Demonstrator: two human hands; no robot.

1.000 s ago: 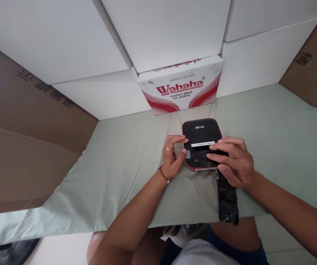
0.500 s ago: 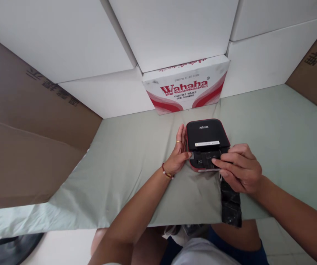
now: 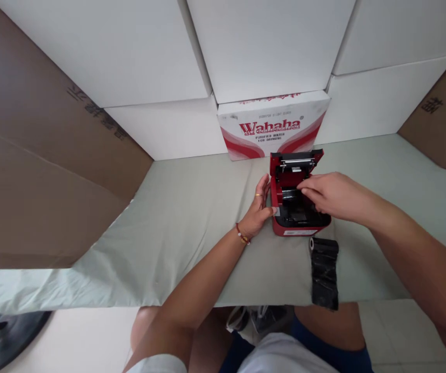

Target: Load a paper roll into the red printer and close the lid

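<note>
Creased green cloth, white boxes behind. Red device on it, lid up. My left hand braces its side, fingers loosely open; right hand inside, fingertips bunched, hold unclear.

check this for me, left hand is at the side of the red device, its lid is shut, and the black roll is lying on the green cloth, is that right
Not quite: the head view shows the lid raised, not shut. The left hand is at the side of the red device, and the black roll is lying on the green cloth.
</note>
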